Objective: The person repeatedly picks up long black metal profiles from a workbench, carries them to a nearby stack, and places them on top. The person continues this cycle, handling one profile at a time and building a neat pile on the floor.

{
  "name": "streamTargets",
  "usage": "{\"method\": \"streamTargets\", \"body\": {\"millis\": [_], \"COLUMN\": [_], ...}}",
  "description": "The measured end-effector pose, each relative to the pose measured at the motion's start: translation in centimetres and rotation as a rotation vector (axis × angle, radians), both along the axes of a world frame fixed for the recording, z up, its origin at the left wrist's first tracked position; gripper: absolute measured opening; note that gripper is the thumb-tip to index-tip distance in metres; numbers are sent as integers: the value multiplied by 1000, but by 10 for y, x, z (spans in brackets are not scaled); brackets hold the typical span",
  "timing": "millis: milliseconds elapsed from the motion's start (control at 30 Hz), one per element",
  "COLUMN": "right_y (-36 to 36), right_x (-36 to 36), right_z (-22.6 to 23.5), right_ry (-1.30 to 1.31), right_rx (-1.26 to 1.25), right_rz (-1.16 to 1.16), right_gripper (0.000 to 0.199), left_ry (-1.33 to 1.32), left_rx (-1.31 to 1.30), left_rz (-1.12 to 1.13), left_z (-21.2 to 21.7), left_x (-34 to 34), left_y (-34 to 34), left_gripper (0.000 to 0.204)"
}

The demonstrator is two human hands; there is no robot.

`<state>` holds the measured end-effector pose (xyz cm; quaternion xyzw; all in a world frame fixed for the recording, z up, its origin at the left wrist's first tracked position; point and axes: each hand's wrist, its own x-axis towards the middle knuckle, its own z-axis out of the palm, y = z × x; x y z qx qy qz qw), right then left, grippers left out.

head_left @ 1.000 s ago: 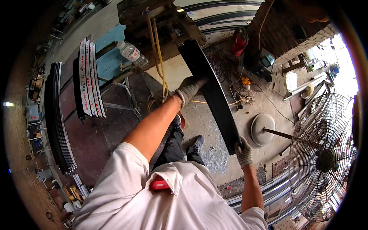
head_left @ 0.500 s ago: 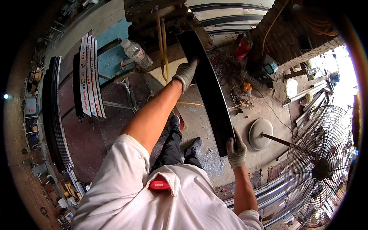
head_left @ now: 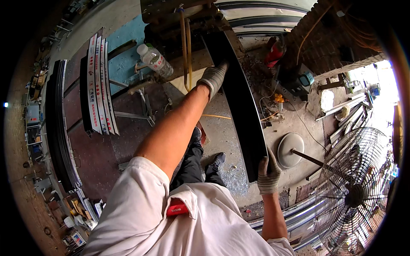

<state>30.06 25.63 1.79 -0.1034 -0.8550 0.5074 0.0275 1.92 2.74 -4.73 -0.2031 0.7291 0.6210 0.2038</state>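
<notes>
The step in hand looks like steadying and lining up a long black bar (head_left: 243,113), held aslant above the floor (head_left: 216,141) between both gloved hands. The left hand (head_left: 212,80) closes over the bar's left edge toward the far end, fingers laid on the upper face (where its thumb sits, I cannot tell). The right hand (head_left: 269,175) pinches the near right corner, thumb on top and fingers along the right edge. So the bar lies right of the left palm and left of the right one, touching both.

Its far end overlaps the front edge of a dark machine (head_left: 164,15); whether it touches there is hidden. Its near end hangs to the left of the round fan base (head_left: 291,150), apart from it in this view. The next move, I judge, calls for both hands shifting together, the left bearing the weight and the right guiding the corner, since one hand alone could let the length twist. A bottle (head_left: 156,62) shows near the right edge of the blue surface (head_left: 124,32), apart from the bar
</notes>
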Motion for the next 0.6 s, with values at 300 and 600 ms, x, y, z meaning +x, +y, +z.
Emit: {"method": "streamTargets", "body": {"millis": [300, 600], "right_y": [1, 0], "right_x": [-4, -9], "right_z": [-5, 0], "right_ry": [-11, -68], "right_rx": [63, 12], "right_rz": [-1, -12], "right_gripper": [39, 39], "left_ry": [10, -69], "left_rx": [-151, -181], "left_rz": [-57, -85], "left_z": [-12, 10], "left_x": [-11, -6], "left_y": [-4, -4], "left_gripper": [94, 99]}}
